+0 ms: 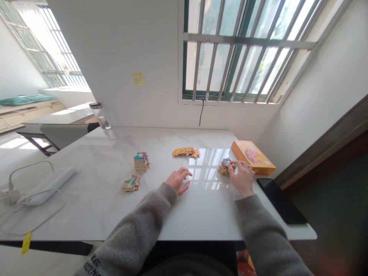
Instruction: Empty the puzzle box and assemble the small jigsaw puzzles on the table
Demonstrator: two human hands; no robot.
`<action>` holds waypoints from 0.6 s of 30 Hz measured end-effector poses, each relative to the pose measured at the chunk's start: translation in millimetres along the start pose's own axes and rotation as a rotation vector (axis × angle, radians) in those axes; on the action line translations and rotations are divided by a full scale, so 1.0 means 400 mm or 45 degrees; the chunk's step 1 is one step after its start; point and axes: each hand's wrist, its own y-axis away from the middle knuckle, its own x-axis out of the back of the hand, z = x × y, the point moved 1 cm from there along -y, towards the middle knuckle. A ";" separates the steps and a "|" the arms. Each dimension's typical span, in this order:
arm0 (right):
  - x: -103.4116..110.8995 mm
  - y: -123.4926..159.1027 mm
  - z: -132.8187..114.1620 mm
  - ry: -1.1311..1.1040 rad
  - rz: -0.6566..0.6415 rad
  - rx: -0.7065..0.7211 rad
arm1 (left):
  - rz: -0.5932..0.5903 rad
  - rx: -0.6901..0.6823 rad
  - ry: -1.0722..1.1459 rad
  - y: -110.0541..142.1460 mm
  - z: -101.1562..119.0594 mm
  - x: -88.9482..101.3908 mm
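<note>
the loose pile of puzzle pieces (224,168) is set on the white surface (201,218), right at the fingertips of the right hand (243,178). it is touched there by the bent thumb and fingers, though whether a piece is gripped cannot be told. the left hand (177,181) is held open, with thumb and fingers parted and slightly curled, over the surface to the left of that pile. beyond the left hand, an overlapping row of orange-yellow pieces (186,152) is spread. to the left of the left hand, a tall stack (141,163) is seen, and a lower colourful heap (131,183) is placed nearer the person, just beside it. an orange box (252,156) is laid just beyond the right hand, and a flat black device (281,200) is placed to its right. well apart on the left, a white power strip (51,186) is surrounded by cables.
</note>
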 end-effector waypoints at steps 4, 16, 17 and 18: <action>0.009 0.012 -0.045 -0.116 0.170 0.156 | -0.068 0.064 -0.078 -0.003 -0.006 0.001; -0.131 0.079 -0.236 -0.244 -0.527 0.628 | 0.229 0.424 -0.256 -0.038 -0.114 0.004; -0.139 0.078 -0.234 -0.235 -0.553 0.611 | 0.255 0.455 -0.288 -0.051 -0.126 0.003; -0.144 0.078 -0.231 -0.231 -0.571 0.599 | 0.265 0.484 -0.323 -0.067 -0.137 0.001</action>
